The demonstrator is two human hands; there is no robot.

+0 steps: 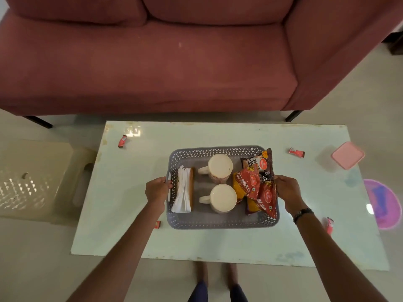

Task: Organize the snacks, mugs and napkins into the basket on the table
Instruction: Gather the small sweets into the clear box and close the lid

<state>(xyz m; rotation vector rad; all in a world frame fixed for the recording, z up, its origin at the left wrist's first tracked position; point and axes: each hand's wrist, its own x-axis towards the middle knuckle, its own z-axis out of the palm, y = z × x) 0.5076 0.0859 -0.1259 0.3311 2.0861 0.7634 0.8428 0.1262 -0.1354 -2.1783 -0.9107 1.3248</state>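
Observation:
A grey perforated basket (218,223) sits in the middle of the pale glass table (196,243). Inside it, a white napkin stack in a wooden holder (183,190) stands at the left. Two white mugs (220,167) (223,198) are in the middle, handles pointing left. Red and yellow snack packets (255,188) fill the right side. My left hand (157,190) grips the basket's left handle. My right hand (287,190) grips the basket's right rim beside the packets.
Small red candy wrappers lie on the table at the back left (122,141), back right (296,152), front left (157,224) and right (329,225). A pink lidded box (348,155) stands far right. A maroon sofa (152,62) is behind, a beige stool (39,179) at the left.

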